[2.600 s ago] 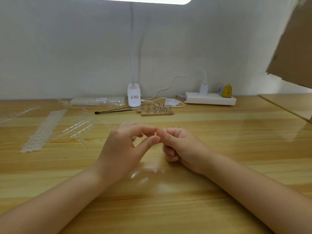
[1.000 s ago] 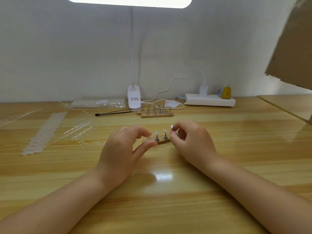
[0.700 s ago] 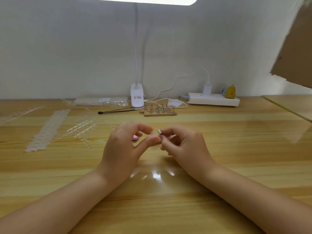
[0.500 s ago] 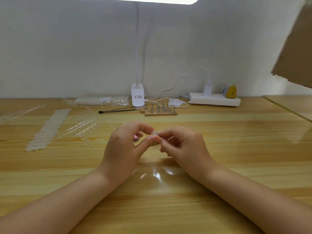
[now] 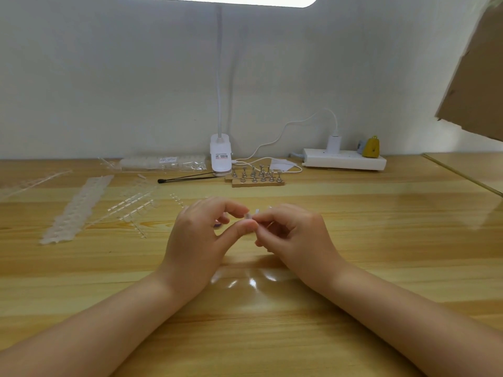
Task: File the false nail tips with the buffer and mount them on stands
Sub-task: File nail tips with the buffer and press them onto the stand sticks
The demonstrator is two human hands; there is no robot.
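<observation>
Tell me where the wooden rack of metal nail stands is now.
In the head view the wooden rack of nail stands lies at the far middle of the table, just right of the white lamp clamp and left of the power strip.

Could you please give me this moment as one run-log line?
left hand: pinching nail tip | right hand: pinching same tip | stands: behind, untouched

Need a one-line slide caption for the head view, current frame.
Both hands, left hand and right hand, meet over the wooden desk, pinching a small clear nail tip; stand racks wait behind.
</observation>
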